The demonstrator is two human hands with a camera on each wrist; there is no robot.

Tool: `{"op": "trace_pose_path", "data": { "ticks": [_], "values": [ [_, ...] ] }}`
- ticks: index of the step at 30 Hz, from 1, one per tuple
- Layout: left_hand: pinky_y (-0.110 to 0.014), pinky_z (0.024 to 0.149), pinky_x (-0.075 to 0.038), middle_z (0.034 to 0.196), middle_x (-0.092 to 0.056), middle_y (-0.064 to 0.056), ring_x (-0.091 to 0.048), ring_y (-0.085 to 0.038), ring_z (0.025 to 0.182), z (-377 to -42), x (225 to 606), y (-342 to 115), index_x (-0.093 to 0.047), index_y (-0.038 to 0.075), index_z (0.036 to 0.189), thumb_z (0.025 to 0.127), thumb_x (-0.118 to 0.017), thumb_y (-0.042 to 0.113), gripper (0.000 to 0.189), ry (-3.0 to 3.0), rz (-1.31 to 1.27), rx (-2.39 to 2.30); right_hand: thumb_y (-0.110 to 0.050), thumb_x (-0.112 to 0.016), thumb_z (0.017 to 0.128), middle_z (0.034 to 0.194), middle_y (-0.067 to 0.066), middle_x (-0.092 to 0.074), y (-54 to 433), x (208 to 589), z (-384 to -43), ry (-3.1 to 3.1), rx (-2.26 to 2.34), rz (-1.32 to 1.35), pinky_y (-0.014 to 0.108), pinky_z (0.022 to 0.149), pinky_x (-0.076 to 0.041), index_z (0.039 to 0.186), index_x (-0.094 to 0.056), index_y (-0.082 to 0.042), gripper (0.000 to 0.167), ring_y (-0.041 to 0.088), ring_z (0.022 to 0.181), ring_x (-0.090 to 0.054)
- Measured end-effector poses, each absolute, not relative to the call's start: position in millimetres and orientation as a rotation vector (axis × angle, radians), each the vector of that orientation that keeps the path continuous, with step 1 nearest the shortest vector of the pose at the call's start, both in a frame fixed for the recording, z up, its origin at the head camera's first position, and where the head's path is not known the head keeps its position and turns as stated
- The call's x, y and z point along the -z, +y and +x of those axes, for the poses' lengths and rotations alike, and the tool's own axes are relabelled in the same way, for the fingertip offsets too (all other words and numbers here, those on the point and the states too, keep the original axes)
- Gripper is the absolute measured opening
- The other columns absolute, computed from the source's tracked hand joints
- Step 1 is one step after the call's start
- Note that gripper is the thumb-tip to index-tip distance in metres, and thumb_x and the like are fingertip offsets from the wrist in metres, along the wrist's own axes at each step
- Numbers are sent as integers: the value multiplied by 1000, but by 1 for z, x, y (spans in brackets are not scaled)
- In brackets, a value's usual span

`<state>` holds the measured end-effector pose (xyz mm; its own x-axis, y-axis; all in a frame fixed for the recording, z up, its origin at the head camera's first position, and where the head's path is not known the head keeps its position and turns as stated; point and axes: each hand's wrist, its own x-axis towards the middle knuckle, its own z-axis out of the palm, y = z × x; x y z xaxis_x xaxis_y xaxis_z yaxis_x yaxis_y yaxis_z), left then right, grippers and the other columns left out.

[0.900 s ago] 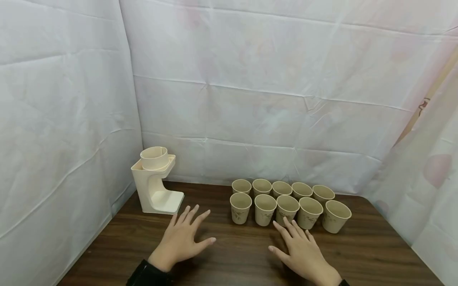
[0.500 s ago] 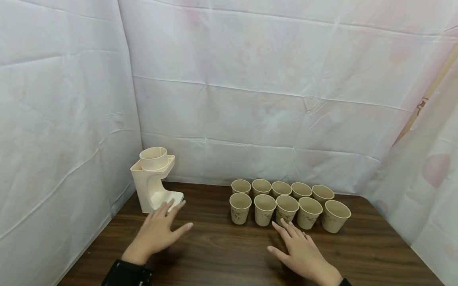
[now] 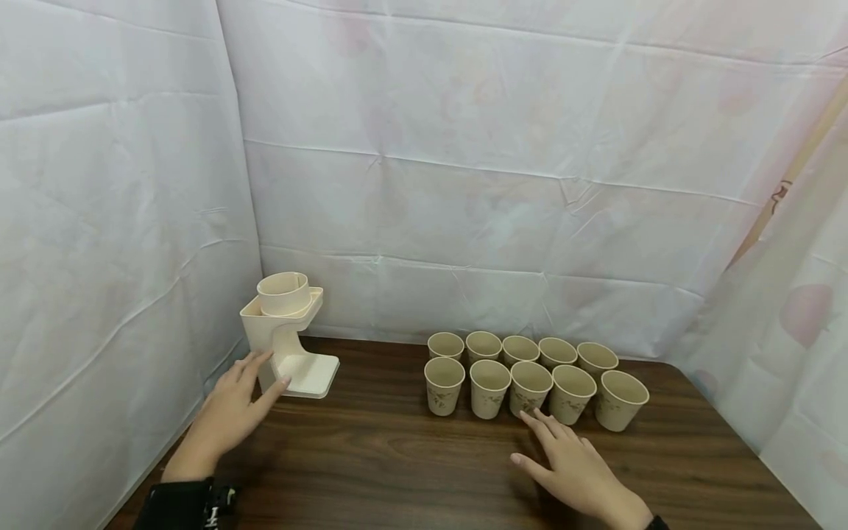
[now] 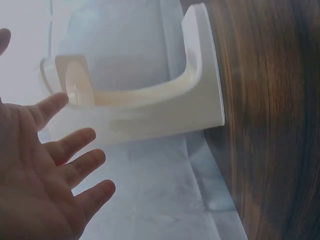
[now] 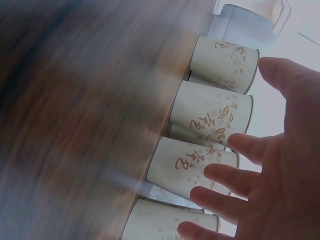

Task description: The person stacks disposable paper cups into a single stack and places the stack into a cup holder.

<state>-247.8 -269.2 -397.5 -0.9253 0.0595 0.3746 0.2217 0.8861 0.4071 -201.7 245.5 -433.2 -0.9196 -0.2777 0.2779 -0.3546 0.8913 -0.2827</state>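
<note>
Fingers spread, my left hand (image 3: 228,412) hovers just in front of a cream plastic stand (image 3: 311,374). The stand has a flat base, an upright back and an overhanging top with a round collar (image 3: 285,300) in it. In the left wrist view the stand (image 4: 150,120) lies beyond my extended fingers, and the palm holds nothing. Two rows of beige paper cups stand upright with their mouths up. My right hand (image 3: 576,467), fingers extended, is nearest the front row, its fingertips overlapping the middle cup (image 3: 531,386). Leaf prints show on the cups (image 5: 212,112) in the right wrist view.
Everything stands on a dark wood-grain table (image 3: 397,464). A pale curtain (image 3: 411,184) hangs close behind the cups, and another white sheet (image 3: 119,221) closes off the left side. More patterned cloth (image 3: 801,353) hangs at the right.
My left hand has moved left, from the gap right of the stand's base to the stand's front left. The right hand has shifted slightly right and nearer. Stand and cups have not moved.
</note>
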Motion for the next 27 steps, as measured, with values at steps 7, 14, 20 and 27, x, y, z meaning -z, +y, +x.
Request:
{"op": "trace_pose_path", "data": {
  "ticks": [7,14,20,27],
  "values": [
    [-79,99,-23,150,-21,-42,-21,-62,135,-257,400,-280,-17,-9,154,101,-52,54,90,-2661,-107,840,-54,-62,96,146,19,-50,256,436,-207,-2839,-613,489,66,98,-40,146,-51,-11,67,45,131,-46],
    [-77,99,-25,146,-19,-48,-22,-65,132,-268,401,-286,-9,-14,153,97,-60,51,101,-2625,35,918,-54,-61,96,144,20,-51,266,438,-209,-2876,-667,467,63,100,-40,147,-49,-7,70,44,130,-47],
    [-76,103,-20,150,-10,-47,-14,-63,137,-283,397,-288,1,-12,154,95,-61,55,109,-2689,109,1017,-52,-62,96,143,20,-52,270,439,-209,-2868,-683,462,64,100,-40,145,-50,-5,69,44,129,-47],
    [-75,104,-23,153,-14,-43,-19,-60,138,-306,398,-290,2,-9,155,95,-61,54,108,-2645,149,1136,-50,-63,97,143,20,-52,274,439,-209,-2862,-727,469,63,102,-39,145,-50,-3,68,45,130,-46]
  ]
}}
